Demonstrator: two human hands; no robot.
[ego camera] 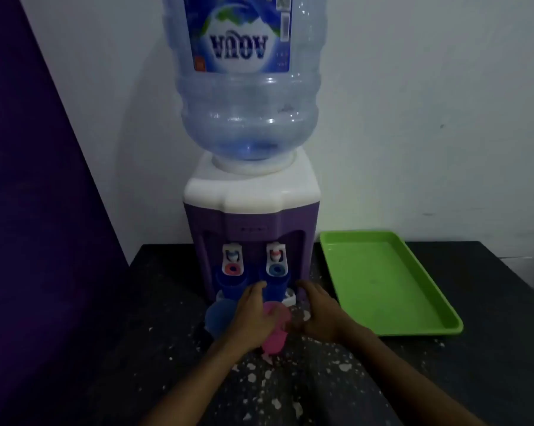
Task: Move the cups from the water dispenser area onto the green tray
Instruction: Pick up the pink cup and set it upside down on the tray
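Note:
Two dark blue cups stand under the taps of the purple and white water dispenser (pixel 250 216), the left one (pixel 228 285) and the right one (pixel 276 287). A light blue cup (pixel 218 318) and a pink cup (pixel 278 329) stand on the table just in front of them. My left hand (pixel 253 315) reaches over the pink cup, its fingertips at the left side of the right dark blue cup. My right hand (pixel 318 312) lies to the right of that cup with its fingers stretched out. Neither hand visibly grips anything. The green tray (pixel 345 241) sits to the right of the dispenser with nothing on it.
A large blue water bottle (pixel 247 87) stands upside down on the dispenser. The dark table (pixel 136 348) is speckled with white flecks. A white wall is behind, and a purple surface (pixel 29 210) runs along the left.

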